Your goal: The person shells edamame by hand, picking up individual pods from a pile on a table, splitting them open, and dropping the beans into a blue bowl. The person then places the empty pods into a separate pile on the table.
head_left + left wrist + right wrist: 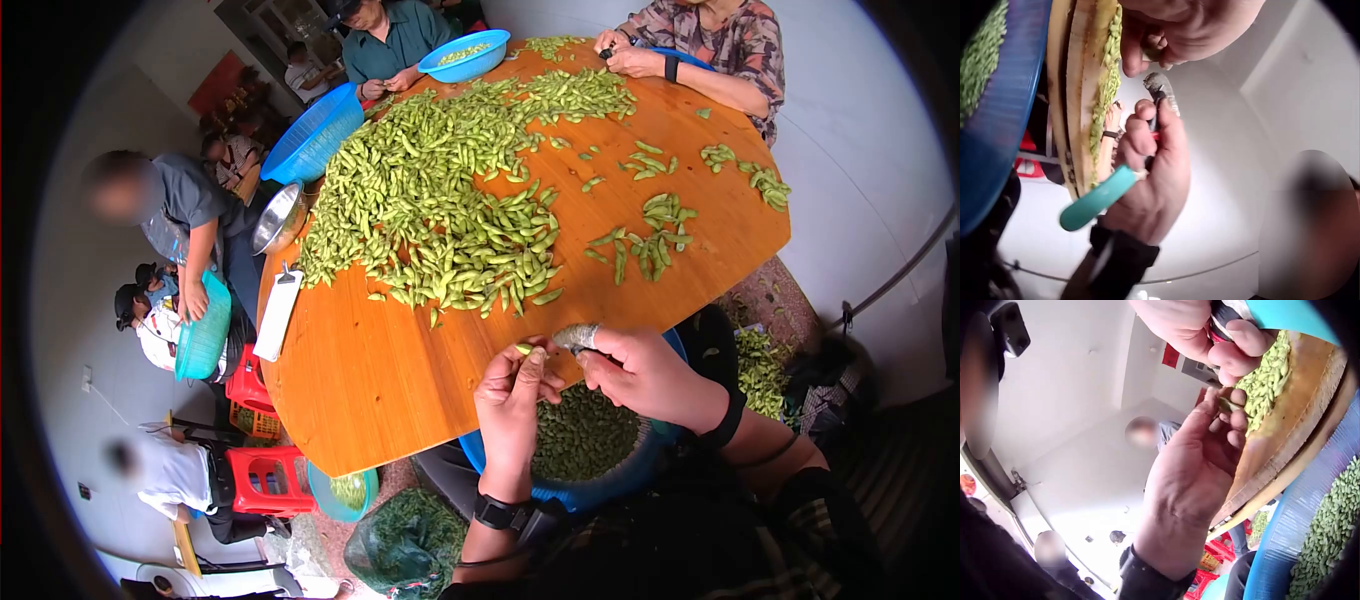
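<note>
My left hand (510,405) pinches a green soybean pod (524,349) between thumb and fingers, just above the table's near edge. Close to its right, my right hand (640,375) grips a tool with a teal handle (1097,199) and a black and red middle; its kind cannot be told. Grey wrapping (575,336) covers a finger of that hand, pointing toward the left one. Below both hands stands a blue basin (474,452) with many small green beans (1329,531) inside. Ahead, a large heap of soybean pods (440,190) covers much of the wooden table (370,400).
Small pod piles (655,240) lie at the table's right. A white clipboard (278,315), a metal bowl (280,218) and a blue basket (315,135) line its left edge. Two people sit across the table. A green mesh bag (405,545) and red stool (265,480) stand lower left.
</note>
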{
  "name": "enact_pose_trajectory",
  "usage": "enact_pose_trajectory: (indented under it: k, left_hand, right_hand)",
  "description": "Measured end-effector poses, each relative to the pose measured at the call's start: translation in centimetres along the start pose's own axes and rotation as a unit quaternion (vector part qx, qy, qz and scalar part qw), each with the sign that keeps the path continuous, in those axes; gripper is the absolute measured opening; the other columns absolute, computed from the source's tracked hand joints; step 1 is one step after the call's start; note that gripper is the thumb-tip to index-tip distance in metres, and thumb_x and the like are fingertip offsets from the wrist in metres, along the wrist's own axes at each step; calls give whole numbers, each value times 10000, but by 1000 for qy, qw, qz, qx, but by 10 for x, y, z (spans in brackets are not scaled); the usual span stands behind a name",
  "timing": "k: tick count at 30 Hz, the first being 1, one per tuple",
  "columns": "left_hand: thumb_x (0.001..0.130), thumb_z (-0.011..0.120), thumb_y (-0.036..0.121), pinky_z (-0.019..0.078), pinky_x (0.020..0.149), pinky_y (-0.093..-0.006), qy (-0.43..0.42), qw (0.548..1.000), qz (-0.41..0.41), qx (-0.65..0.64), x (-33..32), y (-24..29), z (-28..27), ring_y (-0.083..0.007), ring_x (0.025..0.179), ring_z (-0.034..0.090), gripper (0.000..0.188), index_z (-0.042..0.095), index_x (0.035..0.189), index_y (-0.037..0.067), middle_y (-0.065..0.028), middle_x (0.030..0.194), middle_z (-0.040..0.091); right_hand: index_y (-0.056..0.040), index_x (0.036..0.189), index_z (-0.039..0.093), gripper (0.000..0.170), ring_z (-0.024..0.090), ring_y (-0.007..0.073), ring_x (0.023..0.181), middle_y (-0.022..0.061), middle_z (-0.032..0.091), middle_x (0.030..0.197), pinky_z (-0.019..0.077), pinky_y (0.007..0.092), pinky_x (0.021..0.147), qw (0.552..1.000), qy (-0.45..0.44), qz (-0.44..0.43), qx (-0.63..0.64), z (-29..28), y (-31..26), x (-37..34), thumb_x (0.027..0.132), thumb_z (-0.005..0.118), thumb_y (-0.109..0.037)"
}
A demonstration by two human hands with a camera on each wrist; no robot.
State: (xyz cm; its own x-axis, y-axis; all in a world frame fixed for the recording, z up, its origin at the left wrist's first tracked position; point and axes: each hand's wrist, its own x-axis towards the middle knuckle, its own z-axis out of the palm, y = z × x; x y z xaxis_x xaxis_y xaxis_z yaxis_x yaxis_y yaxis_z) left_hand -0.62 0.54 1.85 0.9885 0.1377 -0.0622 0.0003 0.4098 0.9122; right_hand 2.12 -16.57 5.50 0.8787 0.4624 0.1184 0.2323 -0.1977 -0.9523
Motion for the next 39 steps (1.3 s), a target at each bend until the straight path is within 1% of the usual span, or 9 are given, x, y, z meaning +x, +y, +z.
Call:
enact_pose_trajectory:
  k: [3,5,12,16,19,25,27,32,39]
  left_hand:
    - [964,574,73,502,588,-231,-33,983,64,170,-1,-8,-7,-93,690,619,294,569,1238,-32,-89,950,671]
    - [946,586,58,521,628,-270,-29,912,152,381,-4,-11,-6,-127,714,640,377,528,1308,-28,-115,914,662]
    - [882,614,23,542,710,-379,-30,842,203,499,-8,-4,6,-358,814,682,468,508,1337,9,-246,965,655]
    - [890,601,24,541,716,-387,-34,844,219,488,-9,-11,4,-369,835,680,440,515,1321,10,-244,968,656]
    - [896,596,32,541,724,-395,-38,853,227,469,-10,-15,3,-381,856,678,414,524,1304,6,-251,976,655]
    - [952,552,67,522,623,-278,-93,917,101,376,-8,-17,-10,-151,674,639,361,522,1302,-11,-99,828,647]
    - [998,486,87,446,528,-194,-121,941,98,302,-6,-19,-13,-57,605,519,346,511,1336,15,-12,821,594]
    - [1028,456,186,415,528,-179,-166,985,-30,48,2,-13,-15,-48,602,492,391,452,1381,18,-6,865,581]
    - [1027,480,206,389,515,-171,-101,972,11,211,1,-17,2,-29,587,466,373,488,1344,11,17,782,579]
  right_hand:
    - [-1,888,551,124,533,97,493,53,567,626,420,270,461,996,-29,56,65,-2,-2,3,962,516,-95]
    - [-6,880,547,146,522,62,481,16,587,650,421,234,445,992,-59,62,95,1,5,5,976,489,-100]
    - [-6,882,556,136,530,72,483,27,588,643,422,238,443,991,-70,64,93,2,12,3,969,492,-89]
    - [-7,899,567,124,522,69,507,27,584,641,418,235,465,988,-70,85,105,3,15,1,966,499,-87]
    - [-13,922,574,109,510,57,549,21,569,636,407,227,497,997,-33,15,67,9,24,0,965,506,-86]
    - [-13,957,574,105,449,36,556,-13,518,659,366,209,499,966,-57,119,222,7,23,-2,974,498,-85]
    - [-11,968,574,117,417,29,532,-22,505,687,337,197,472,947,-75,167,265,1,13,-1,982,483,-83]
    - [-11,962,589,126,420,26,497,-26,506,672,333,187,437,946,-107,178,249,-11,8,4,982,494,-90]
    - [-9,966,597,104,469,26,513,-19,545,647,377,203,449,976,-27,111,184,9,23,3,957,511,-65]
